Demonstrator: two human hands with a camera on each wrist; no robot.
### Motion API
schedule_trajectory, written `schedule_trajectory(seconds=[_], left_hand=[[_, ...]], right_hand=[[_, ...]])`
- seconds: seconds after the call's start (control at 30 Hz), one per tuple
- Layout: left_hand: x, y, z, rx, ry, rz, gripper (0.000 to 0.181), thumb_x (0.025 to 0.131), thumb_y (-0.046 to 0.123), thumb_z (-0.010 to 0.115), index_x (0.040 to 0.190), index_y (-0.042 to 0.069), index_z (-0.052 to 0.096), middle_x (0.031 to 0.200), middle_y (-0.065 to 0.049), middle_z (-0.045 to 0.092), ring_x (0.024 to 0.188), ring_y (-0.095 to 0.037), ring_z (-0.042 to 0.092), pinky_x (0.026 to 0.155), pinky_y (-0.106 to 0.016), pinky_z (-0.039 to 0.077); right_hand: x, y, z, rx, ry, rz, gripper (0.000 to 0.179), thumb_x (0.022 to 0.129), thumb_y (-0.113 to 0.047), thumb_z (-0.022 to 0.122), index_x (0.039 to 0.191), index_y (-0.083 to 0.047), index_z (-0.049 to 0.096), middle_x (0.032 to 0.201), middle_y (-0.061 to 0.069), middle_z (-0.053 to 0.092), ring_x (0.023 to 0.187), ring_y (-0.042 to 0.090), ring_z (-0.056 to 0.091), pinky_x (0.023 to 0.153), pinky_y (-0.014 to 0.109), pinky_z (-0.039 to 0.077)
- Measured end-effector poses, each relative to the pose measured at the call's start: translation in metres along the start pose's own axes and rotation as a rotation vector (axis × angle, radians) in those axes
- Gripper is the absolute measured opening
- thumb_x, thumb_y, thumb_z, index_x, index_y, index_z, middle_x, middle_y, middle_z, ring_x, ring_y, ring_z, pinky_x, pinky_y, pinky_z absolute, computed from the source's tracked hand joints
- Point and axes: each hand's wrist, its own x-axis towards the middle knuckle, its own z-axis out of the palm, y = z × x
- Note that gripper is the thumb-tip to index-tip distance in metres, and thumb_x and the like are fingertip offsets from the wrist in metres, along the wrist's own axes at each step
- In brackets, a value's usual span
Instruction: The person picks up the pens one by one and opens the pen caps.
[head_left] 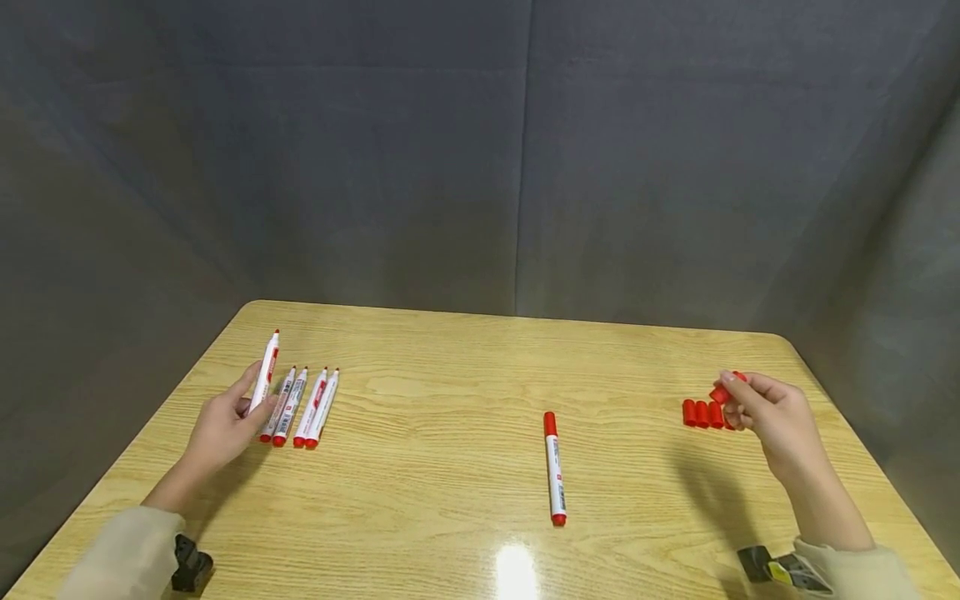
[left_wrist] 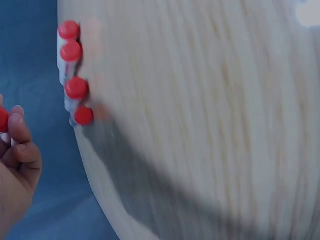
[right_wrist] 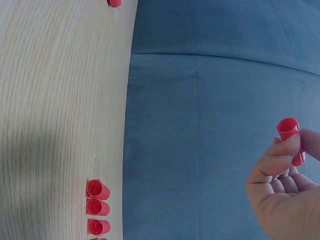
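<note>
My left hand (head_left: 225, 425) holds an uncapped white marker (head_left: 266, 371) between thumb and fingers, its red tip pointing up and away. Right beside it several uncapped markers (head_left: 318, 408) lie in a row, tips toward the far side; their red ends (left_wrist: 76, 87) show in the left wrist view. Over on the right, my right hand (head_left: 783, 421) pinches a red marker cap (right_wrist: 288, 127), its hollow end facing out. Below and left of those fingers, several red caps (head_left: 702, 413) stand side by side on the table.
One capped red marker (head_left: 555, 471) lies on the wooden table (head_left: 450, 375) between the hands, cap toward the far side. A grey curtain (head_left: 375, 167) hangs behind the table and along its sides.
</note>
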Motion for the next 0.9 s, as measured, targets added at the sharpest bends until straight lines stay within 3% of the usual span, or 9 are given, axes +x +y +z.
schedule_trajectory(seconds=[0.13, 0.37, 0.67, 0.9], left_hand=[[0.000, -0.012, -0.002, 0.049, -0.009, 0.014, 0.056, 0.089, 0.017, 0.059, 0.136, -0.004, 0.037, 0.047, 0.004, 0.037, 0.038, -0.003, 0.026, 0.034, -0.022, 0.024], [0.003, -0.023, -0.003, 0.070, -0.130, -0.035, 0.058, 0.091, 0.020, 0.057, 0.136, -0.008, 0.033, 0.050, 0.002, 0.038, 0.039, -0.008, 0.030, 0.035, -0.023, 0.027], [0.004, -0.028, -0.003, 0.116, -0.227, -0.060, 0.057, 0.092, 0.020, 0.054, 0.134, -0.012, 0.033, 0.048, 0.002, 0.037, 0.040, -0.010, 0.032, 0.037, -0.024, 0.029], [0.005, -0.032, 0.000, 0.109, -0.308, -0.120, 0.063, 0.094, 0.028, 0.051, 0.136, -0.013, 0.029, 0.048, 0.002, 0.042, 0.040, -0.011, 0.038, 0.037, -0.025, 0.031]], right_hand=[[0.000, 0.000, -0.002, 0.001, 0.004, 0.000, 0.018, 0.090, -0.012, 0.056, 0.077, -0.013, 0.068, 0.063, -0.003, 0.057, 0.056, 0.008, 0.048, 0.049, 0.020, 0.039], [0.000, 0.000, -0.004, 0.003, 0.011, -0.006, 0.019, 0.090, -0.011, 0.056, 0.076, -0.013, 0.068, 0.062, -0.003, 0.056, 0.057, 0.008, 0.047, 0.049, 0.020, 0.038], [-0.001, -0.002, -0.004, 0.034, 0.014, -0.015, 0.019, 0.090, -0.010, 0.056, 0.076, -0.012, 0.069, 0.063, -0.004, 0.056, 0.056, 0.007, 0.047, 0.049, 0.020, 0.038], [-0.001, -0.004, -0.006, 0.050, 0.013, -0.020, 0.020, 0.090, -0.010, 0.055, 0.075, -0.012, 0.069, 0.063, -0.004, 0.056, 0.056, 0.007, 0.047, 0.048, 0.020, 0.038]])
